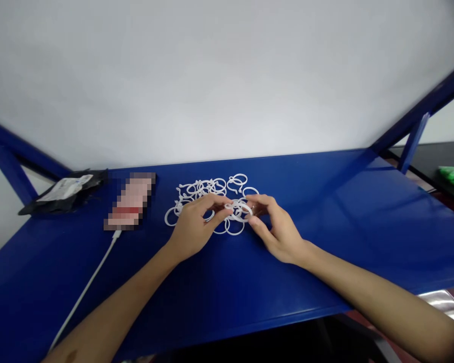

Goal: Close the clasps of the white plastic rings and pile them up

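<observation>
A blue surface [325, 212] carried a loose cluster of white rings [202, 188] around its middle and a black package [34, 206] at the far left. The left hand [191, 227] and right hand [282, 234] stood over the cluster's near side. Between package and cluster lay a pixelated pinkish object [131, 197]. One white ring [245, 217] sat between the hands: the left pinched it; the right curled at its right edge, whether gripping could not be told.

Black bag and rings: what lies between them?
The pixelated phone, with a white cable at its near end, lies between the bag and rings in the head view.
</observation>
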Action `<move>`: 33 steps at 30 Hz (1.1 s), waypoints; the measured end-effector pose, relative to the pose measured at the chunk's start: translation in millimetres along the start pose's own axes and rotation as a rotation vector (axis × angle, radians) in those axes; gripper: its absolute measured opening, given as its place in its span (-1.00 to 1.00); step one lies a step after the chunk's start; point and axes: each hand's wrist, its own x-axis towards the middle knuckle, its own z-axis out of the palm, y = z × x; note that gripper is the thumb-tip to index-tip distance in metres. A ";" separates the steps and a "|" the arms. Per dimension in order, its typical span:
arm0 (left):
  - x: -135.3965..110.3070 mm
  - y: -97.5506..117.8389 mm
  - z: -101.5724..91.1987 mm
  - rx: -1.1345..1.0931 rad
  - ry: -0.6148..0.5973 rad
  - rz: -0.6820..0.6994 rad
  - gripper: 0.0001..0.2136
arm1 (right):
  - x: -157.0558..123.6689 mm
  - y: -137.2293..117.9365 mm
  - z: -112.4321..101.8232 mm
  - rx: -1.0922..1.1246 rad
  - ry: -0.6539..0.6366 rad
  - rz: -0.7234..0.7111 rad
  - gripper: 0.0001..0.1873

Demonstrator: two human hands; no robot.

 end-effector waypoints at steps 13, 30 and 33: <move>-5.3 11.1 -1.6 -0.181 -0.066 0.024 -0.90 | 1.1 -2.4 -0.1 -0.041 -0.001 0.001 -0.89; -4.8 9.9 -2.2 -0.048 -0.040 0.163 -0.91 | 0.4 -3.5 -4.0 0.034 -0.136 -0.090 -0.89; -4.4 10.3 -2.0 -0.036 -0.043 0.179 -0.90 | 0.2 -3.4 -4.5 0.033 -0.144 -0.105 -0.90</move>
